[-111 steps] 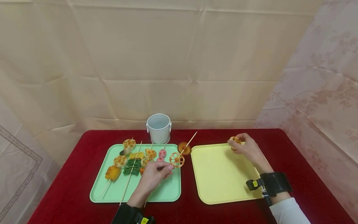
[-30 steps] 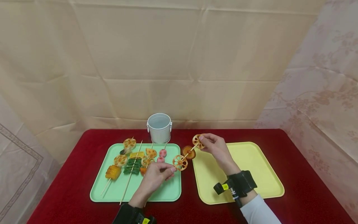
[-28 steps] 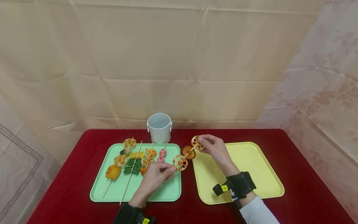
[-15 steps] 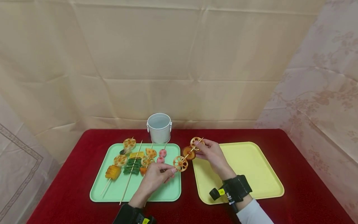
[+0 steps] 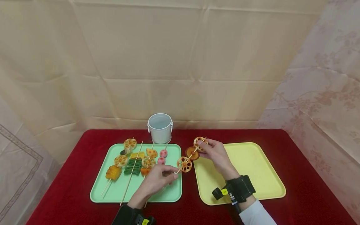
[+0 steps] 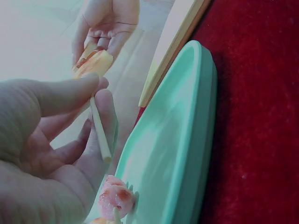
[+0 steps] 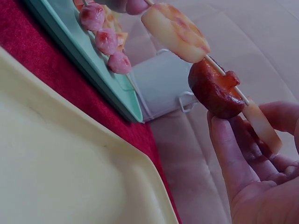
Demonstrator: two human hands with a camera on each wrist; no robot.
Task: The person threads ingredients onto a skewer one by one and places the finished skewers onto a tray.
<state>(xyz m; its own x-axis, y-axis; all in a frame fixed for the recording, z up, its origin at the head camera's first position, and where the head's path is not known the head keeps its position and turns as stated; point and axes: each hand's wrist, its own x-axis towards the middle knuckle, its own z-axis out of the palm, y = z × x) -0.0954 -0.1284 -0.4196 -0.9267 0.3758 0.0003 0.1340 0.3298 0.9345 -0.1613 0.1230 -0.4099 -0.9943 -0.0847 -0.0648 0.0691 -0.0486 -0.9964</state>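
Note:
My left hand (image 5: 157,181) pinches a thin wooden skewer (image 6: 100,130) near its lower end, above the right side of the green tray. Threaded on the skewer are a lotus root slice (image 5: 184,164) nearest that hand, then a brown mushroom cap (image 5: 192,153). At the upper end is a second lotus root slice (image 5: 199,143), pinched between the thumb and fingers of my right hand (image 5: 219,156). The skewer's tip pokes out past this slice. In the right wrist view the mushroom cap (image 7: 217,91) sits close to the fingertips, and the upper slice (image 7: 261,126) is partly hidden by the hand.
The green tray (image 5: 171,192) holds several skewers, with corn (image 5: 113,172), green folded vegetable (image 5: 132,167) and pink balls (image 5: 163,153). A yellow tray (image 5: 258,172) lies under the right forearm. Behind the green tray stands a pale metal bucket (image 5: 160,131). Red cloth covers the table.
My right hand has come left from the yellow tray's far edge with its lotus root slice, now on the skewer's upper end. Lately the skewer shifted slightly right; more of it shows beside my left fingers.

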